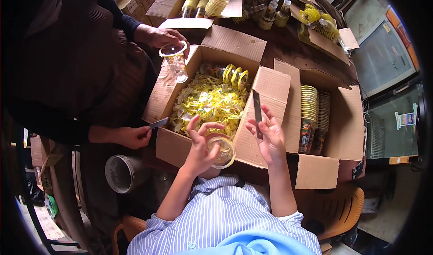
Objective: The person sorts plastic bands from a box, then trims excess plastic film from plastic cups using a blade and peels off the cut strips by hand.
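My left hand (201, 147) holds a clear plastic cup (222, 153) by its rim, at the near edge of an open cardboard box (267, 115). My right hand (269, 137) grips a narrow blade (257, 113) that points up, over the box's right flap. Yellow and white plastic trimmings (209, 104) fill much of the box, and a stack of yellow-rimmed cups (232, 76) lies on them at the back.
Across the box at left, a co-worker's hands hold a cup (176, 65) and a blade (158, 123). A second box (356, 119) with stacked cups stands at right. A bucket (119, 174) is at lower left, an orange chair (354, 205) at lower right.
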Demonstrator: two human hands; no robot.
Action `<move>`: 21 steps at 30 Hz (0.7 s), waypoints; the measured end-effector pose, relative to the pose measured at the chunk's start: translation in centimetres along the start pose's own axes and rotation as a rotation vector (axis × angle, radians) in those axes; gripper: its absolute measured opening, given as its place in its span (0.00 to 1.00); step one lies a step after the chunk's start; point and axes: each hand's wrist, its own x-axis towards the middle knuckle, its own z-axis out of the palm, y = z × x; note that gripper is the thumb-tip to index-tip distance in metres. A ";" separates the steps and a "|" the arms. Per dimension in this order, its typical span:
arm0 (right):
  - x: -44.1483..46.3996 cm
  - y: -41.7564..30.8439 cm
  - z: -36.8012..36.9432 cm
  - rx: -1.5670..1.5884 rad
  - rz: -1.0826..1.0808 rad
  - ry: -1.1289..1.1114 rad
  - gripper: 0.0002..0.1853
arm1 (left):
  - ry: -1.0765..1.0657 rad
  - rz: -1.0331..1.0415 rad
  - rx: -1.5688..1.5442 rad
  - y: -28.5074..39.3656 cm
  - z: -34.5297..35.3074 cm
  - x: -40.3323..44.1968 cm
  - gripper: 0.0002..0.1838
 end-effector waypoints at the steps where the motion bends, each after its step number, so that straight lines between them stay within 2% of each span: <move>1: -0.5 0.1 0.0 0.081 0.012 -0.023 0.31 | 0.024 -0.014 0.001 0.5 0.0 0.3 0.38; 4: -2.3 0.7 0.7 0.351 0.046 -0.099 0.31 | 0.083 -0.041 -0.056 2.6 0.4 1.3 0.27; 7: -3.6 1.1 1.5 0.450 0.054 -0.122 0.31 | 0.086 0.014 -0.213 2.6 1.5 1.8 0.26; 8: -3.6 1.2 1.2 0.499 0.035 -0.163 0.31 | 0.082 -0.004 -0.262 2.9 1.8 1.7 0.27; 11: -4.0 0.0 1.9 0.320 -0.014 -0.095 0.35 | 0.022 0.080 -0.609 3.9 2.9 1.5 0.32; 12: -4.1 -0.2 2.2 0.351 -0.033 -0.111 0.35 | 0.011 0.004 -0.686 4.1 3.0 1.3 0.37; 15: -4.3 -1.0 2.8 0.324 -0.054 -0.082 0.34 | -0.092 0.077 -0.794 3.9 2.8 1.2 0.37; 19: -4.4 -1.6 4.0 0.413 -0.079 -0.089 0.31 | -0.155 0.062 -0.747 4.1 2.6 1.5 0.36; 20: -4.4 -1.7 4.2 0.431 -0.094 -0.089 0.30 | -0.161 0.095 -0.693 4.2 2.7 1.6 0.31; 21: -4.4 -1.7 4.3 0.451 -0.109 -0.090 0.29 | -0.223 0.155 -0.514 4.1 2.5 1.7 0.30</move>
